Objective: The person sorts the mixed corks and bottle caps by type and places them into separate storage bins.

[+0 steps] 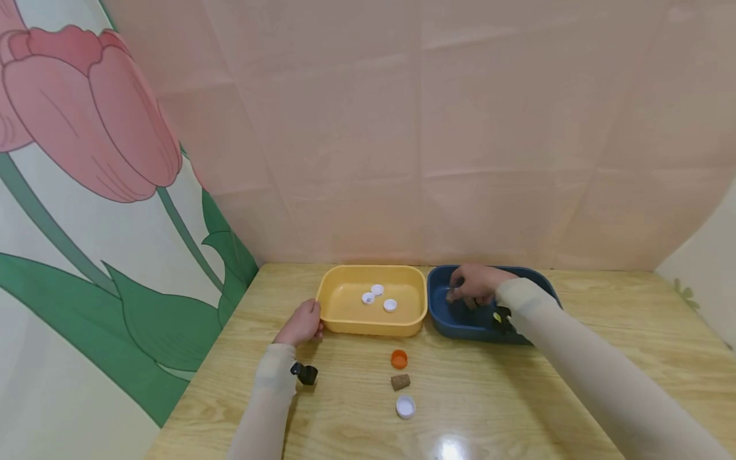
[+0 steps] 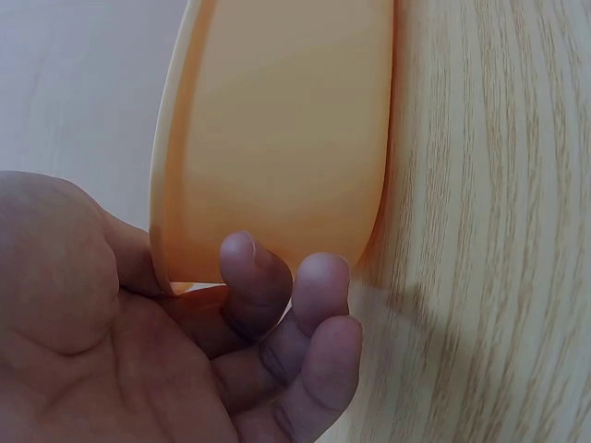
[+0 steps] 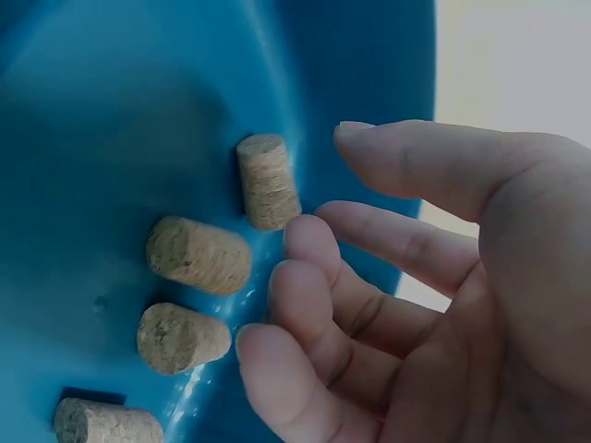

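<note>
My left hand [image 1: 300,324] grips the left side of the yellow tray [image 1: 370,329], its thumb behind the rim and its curled fingers against the outer wall, as the left wrist view shows. Three white bottle caps [image 1: 390,305] lie in that tray. Over on the right, my right hand [image 1: 478,283] reaches into the blue tray [image 1: 460,331]. Its thumb and fingers are spread apart, with the fingertips beside an upper cork [image 3: 269,183]. Several corks rest on the blue tray's floor, among them a middle cork [image 3: 199,256] and a lower cork [image 3: 183,339].
In front of the trays, an orange bottle cap [image 1: 399,359], a cork [image 1: 400,382] and a white bottle cap [image 1: 405,406] form a column on the wooden table [image 1: 345,409]. A pinkish cloth [image 1: 368,128] hangs behind, and a tulip-patterned wall [image 1: 86,128] stands at left.
</note>
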Action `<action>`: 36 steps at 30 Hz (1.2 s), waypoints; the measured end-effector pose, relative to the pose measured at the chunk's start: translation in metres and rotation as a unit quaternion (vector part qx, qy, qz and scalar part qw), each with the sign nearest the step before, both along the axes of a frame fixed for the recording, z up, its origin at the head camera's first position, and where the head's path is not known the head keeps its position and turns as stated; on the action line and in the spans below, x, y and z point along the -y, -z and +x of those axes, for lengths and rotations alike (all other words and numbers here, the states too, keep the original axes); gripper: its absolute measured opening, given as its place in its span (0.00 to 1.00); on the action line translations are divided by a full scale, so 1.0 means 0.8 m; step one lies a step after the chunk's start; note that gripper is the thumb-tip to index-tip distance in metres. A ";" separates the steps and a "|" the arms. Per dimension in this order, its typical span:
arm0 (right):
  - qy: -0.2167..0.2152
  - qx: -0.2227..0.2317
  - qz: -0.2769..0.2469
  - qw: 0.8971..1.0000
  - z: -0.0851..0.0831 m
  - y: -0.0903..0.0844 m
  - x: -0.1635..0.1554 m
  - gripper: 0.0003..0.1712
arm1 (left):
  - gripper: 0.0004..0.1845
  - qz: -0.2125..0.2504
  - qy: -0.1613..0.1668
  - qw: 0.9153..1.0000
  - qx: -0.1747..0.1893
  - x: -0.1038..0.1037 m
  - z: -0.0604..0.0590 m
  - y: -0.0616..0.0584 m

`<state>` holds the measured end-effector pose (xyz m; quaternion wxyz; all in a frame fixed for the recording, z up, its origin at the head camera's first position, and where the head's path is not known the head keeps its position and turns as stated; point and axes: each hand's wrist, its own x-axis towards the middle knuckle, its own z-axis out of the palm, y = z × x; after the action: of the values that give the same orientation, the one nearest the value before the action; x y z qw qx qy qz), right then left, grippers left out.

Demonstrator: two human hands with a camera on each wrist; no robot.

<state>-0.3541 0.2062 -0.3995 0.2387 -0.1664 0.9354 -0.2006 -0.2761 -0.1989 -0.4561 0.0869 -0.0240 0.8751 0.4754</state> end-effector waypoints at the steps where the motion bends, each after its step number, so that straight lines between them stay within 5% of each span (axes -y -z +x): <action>1: -0.003 -0.004 -0.005 1.000 0.002 -0.001 0.000 0.29 | 0.21 0.000 0.000 1.000 0.000 0.000 0.000 0.000; 13: -0.069 -0.122 -0.104 0.985 0.050 -0.015 0.013 0.23 | 0.22 0.001 0.000 1.000 0.002 -0.001 0.001 -0.001; 19: -0.105 -0.177 -0.115 0.972 0.085 -0.021 0.033 0.19 | 0.22 0.001 -0.001 1.000 0.003 0.000 0.001 -0.001; 26: -0.137 -0.184 -0.123 0.966 0.119 -0.018 0.060 0.20 | 0.22 0.004 -0.002 1.000 -0.002 -0.001 0.002 0.000; 36: -0.188 -0.135 -0.170 0.958 0.142 0.025 0.083 0.20 | 0.21 0.005 -0.003 1.000 -0.005 -0.002 0.004 -0.003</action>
<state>-0.2405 0.1395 -0.4199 0.1119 -0.4025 0.8630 -0.2839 -0.2727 -0.1970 -0.4539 0.0810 -0.0239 0.8731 0.4801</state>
